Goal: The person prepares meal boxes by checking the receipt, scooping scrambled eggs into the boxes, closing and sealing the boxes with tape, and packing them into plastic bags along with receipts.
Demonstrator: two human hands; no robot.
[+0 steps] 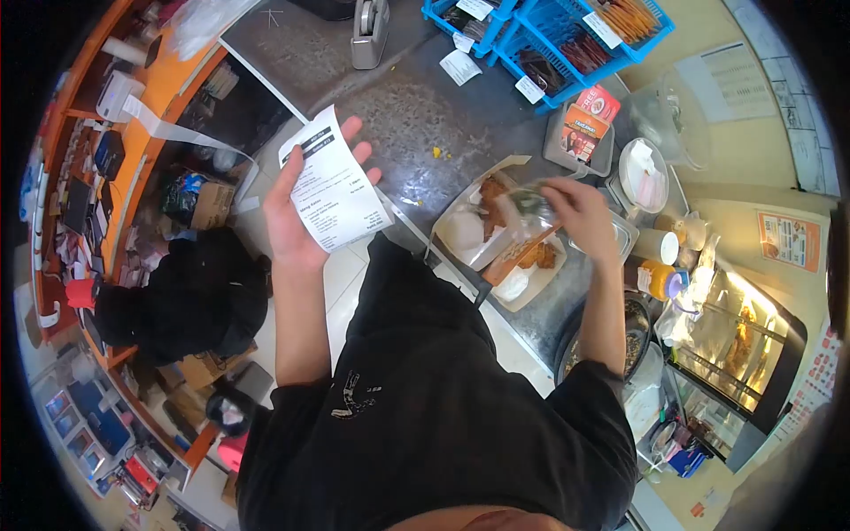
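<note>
A printed paper receipt (341,190) lies across the palm of my left hand (292,226), held under the thumb with the fingers behind it. To the right, my right hand (580,217) pinches a small clear plastic bag (531,205) with something green in it, over the food. Beneath it two open paper food boxes (512,165) stand side by side at the counter edge. Each holds white rice (463,232) and browned fried pieces (492,190). The bag and my fingers hide part of the boxes.
Blue baskets (567,44) with cutlery and packets stand at the back of the dark counter (372,106), beside a tape dispenser (367,35). Tubs (584,146), a yellow-labelled jar (660,280) and a lit display case (735,341) line the right. A printer (119,96) trails paper at left.
</note>
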